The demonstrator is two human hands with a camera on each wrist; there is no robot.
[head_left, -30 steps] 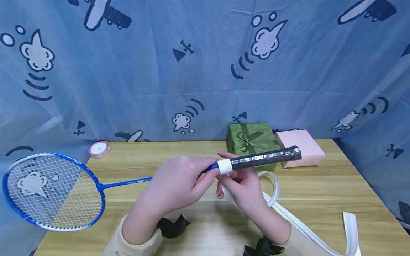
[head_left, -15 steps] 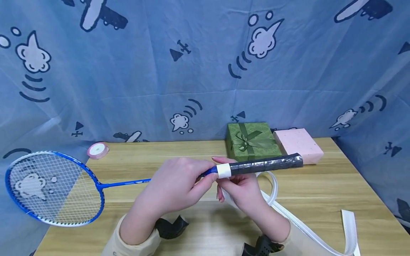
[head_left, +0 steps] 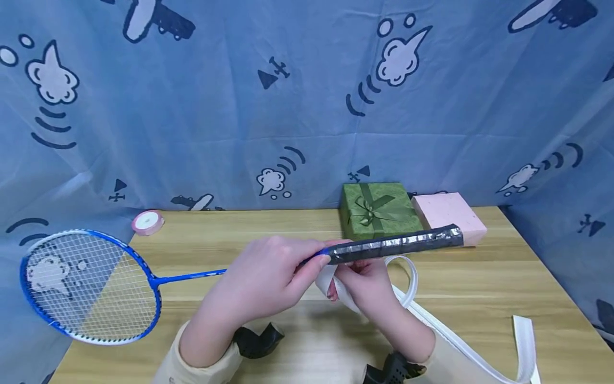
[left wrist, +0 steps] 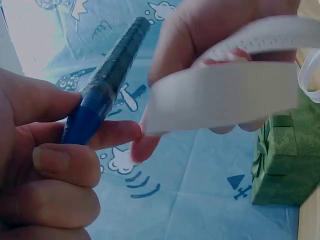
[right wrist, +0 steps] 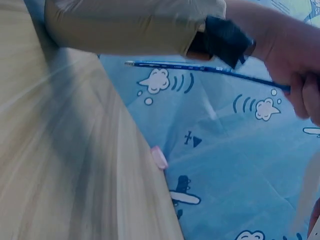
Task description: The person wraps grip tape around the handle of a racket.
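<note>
Gone from the near end of the racket handle (head_left: 395,244) since a second ago: the white band wrapped there, now hanging loose below as the end of the white grip tape (head_left: 331,278). Handle tip also a little farther right, now overlapping the front edge of the pink box (head_left: 448,214).

Left hand (head_left: 268,277): fingers curled round the blue racket (head_left: 91,285) where the shaft meets the dark handle, thumb and forefinger pinching the blue cone (left wrist: 85,120) in the left wrist view. Racket held level above the wooden table (head_left: 479,288), head sticking out past the table's left edge, dark silvery handle pointing right and slightly up.

Right hand (head_left: 366,285): under the handle, fingers bent and pinching the free end of the white grip tape, seen flat and wide in the left wrist view (left wrist: 225,95). Rest of the tape looping behind the hand, then trailing across the table towards the near right corner.

Behind the handle: green gift box (head_left: 379,210) with a ribbon bow, touching the pink box on its right. Pink ribbon spool (head_left: 147,222) at the table's far left corner. Blue patterned cloth (head_left: 307,96) hanging behind and at both sides. Right wrist view blurred: only a beige sleeve (right wrist: 125,25), the blue shaft and the cloth discernible.
</note>
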